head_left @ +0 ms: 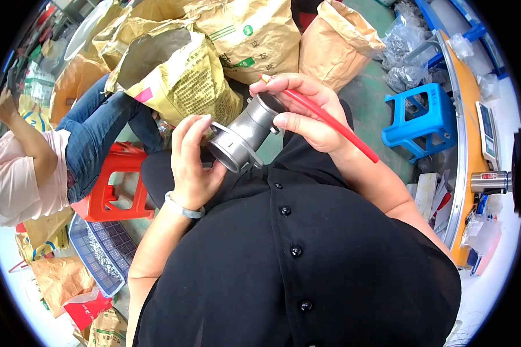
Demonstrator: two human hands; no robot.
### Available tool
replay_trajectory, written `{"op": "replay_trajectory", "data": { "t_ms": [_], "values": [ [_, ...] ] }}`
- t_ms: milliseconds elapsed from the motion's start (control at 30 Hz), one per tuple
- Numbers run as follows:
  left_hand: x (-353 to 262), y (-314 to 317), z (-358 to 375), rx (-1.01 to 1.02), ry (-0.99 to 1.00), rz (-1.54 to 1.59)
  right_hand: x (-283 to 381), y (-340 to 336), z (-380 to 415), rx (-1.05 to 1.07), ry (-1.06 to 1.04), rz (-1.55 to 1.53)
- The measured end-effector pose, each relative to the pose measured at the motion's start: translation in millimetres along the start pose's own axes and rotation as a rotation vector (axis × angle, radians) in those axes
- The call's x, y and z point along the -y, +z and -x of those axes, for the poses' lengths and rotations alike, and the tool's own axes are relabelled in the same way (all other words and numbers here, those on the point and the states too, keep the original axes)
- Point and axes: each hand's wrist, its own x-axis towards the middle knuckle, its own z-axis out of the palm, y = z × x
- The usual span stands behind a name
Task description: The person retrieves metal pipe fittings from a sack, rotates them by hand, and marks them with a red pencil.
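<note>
Your left hand [194, 162] grasps the flanged end of the grey metal fitting [246, 133], tilted in front of your black shirt [353, 248]; your right hand [312, 113] steadies its other end while clasping a red rod [341, 129]. Beyond your hands, the yellow sack [197, 81] gapes, its contents too unclear to tell. To your left, a blue basket [89, 250] holds small pale pieces; near the blue stool [425, 115], clear bags [405, 43] contain greyish pieces
</note>
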Motion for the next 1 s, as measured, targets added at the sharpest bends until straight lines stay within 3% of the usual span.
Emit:
{"op": "replay_trajectory", "data": {
  "t_ms": [100,200,333,500,600,667,900,1000],
  "values": [
    [-2,5,4,0.049,-0.275,0.168,-1,0,1,0.0,-0.026,0.028],
    [-1,7,4,0.224,-0.604,0.558,-1,0,2,-0.004,-0.026,0.045],
    [3,0,2,0.617,-0.825,1.037,-4,-1,4,0.017,-0.057,0.072],
    [-4,-12,-4,0.563,-0.901,1.513,-1,-4,5,0.101,-0.148,0.22],
    [-7,-9,-3,0.482,-0.953,1.594,6,-4,2,0.201,-0.209,0.37],
    [-8,-6,-2,0.474,-0.898,1.459,9,-3,0,0.244,-0.224,0.404],
    [-8,-4,3,0.36,-0.857,1.238,7,-3,3,0.197,-0.166,0.473],
    [-7,-4,6,0.31,-0.827,1.159,9,-5,3,0.176,-0.149,0.664]
  ]
}}
